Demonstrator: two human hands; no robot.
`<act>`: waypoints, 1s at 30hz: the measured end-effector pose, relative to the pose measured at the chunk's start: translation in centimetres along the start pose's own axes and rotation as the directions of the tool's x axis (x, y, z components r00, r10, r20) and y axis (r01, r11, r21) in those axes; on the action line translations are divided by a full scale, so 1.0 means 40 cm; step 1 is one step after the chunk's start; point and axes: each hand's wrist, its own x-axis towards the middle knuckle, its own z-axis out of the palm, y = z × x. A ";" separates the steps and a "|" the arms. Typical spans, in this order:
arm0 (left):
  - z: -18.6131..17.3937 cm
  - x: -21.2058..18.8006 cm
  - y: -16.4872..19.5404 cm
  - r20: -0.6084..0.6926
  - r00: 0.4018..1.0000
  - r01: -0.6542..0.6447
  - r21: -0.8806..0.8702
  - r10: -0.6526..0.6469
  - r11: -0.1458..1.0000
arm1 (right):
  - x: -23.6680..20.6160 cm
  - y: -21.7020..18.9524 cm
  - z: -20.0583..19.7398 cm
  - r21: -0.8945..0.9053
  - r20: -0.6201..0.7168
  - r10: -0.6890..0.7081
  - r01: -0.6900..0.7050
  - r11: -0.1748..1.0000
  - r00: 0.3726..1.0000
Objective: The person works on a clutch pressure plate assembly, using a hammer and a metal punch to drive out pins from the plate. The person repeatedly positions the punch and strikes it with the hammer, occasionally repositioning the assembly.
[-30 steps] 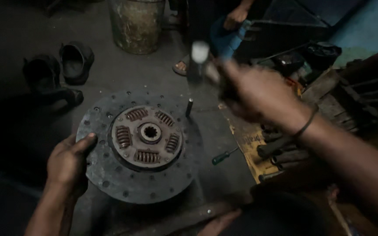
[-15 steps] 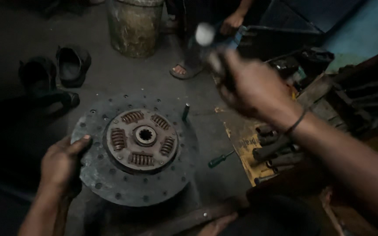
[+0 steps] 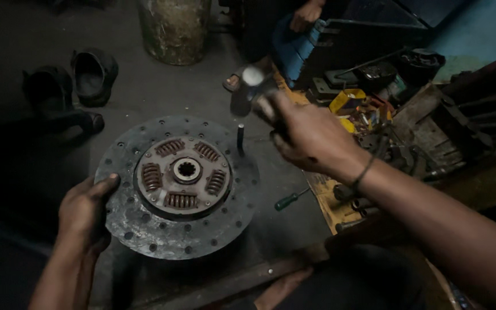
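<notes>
The clutch disc [image 3: 176, 186] is lying flat on the dark workshop floor [image 3: 144, 97], its rusty sprung hub facing up. The left hand [image 3: 84, 209] is gripping the disc's near-left rim, thumb pressing on top and the other fingers curling out of sight beneath. The right hand [image 3: 311, 138] is hovering above the far edge, fingers wrapping tightly around the handle of what is probably a hammer [image 3: 256, 86], though it is blurring too much to be sure. A short punch [image 3: 240, 138] is standing upright on the disc's far rim. A green-handled screwdriver [image 3: 291, 199] is lying just beside the disc. I am judging the disc to be heavy, stiff steel with a gritty, unslippery facing; the outer rim is looking like the safest hold.
</notes>
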 end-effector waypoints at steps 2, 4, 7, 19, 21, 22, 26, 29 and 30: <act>-0.002 0.002 -0.004 0.015 1.000 -0.006 0.000 0.006 1.000 | -0.006 0.003 -0.038 0.089 -0.088 0.025 -0.017 0.996 0.996; -0.005 0.004 -0.008 0.040 0.999 -0.012 -0.038 0.014 0.999 | -0.007 0.006 -0.073 0.037 -0.408 -0.189 0.224 0.974 0.893; -0.007 0.008 -0.013 -0.016 0.998 -0.053 0.095 0.054 0.994 | 0.009 0.002 -0.075 -0.019 -0.595 -0.320 0.385 0.923 0.737; -0.007 0.025 -0.026 0.032 0.999 0.005 -0.088 -0.002 0.996 | 0.048 0.063 -0.106 -0.091 -0.406 -0.213 0.193 0.977 0.889; -0.006 0.027 -0.028 0.065 0.998 0.000 -0.102 0.007 0.995 | 0.050 0.058 -0.111 -0.193 -0.651 -0.416 0.391 0.900 0.635; -0.006 0.028 -0.029 0.082 0.996 -0.009 -0.113 0.018 0.994 | 0.048 0.049 -0.098 -0.103 -0.620 -0.352 0.372 0.922 0.701; -0.004 0.033 -0.034 0.069 0.997 -0.020 -0.141 0.030 0.990 | 0.030 -0.015 0.020 -0.148 0.109 -0.071 0.086 0.985 0.992; -0.003 0.036 -0.037 0.042 0.999 -0.009 -0.124 0.014 0.992 | 0.039 -0.016 0.032 -0.068 0.138 -0.027 0.037 0.997 0.990; -0.003 0.037 -0.039 0.020 1.000 0.000 -0.102 0.002 0.995 | 0.045 -0.009 0.017 -0.070 0.087 -0.056 0.062 0.996 0.995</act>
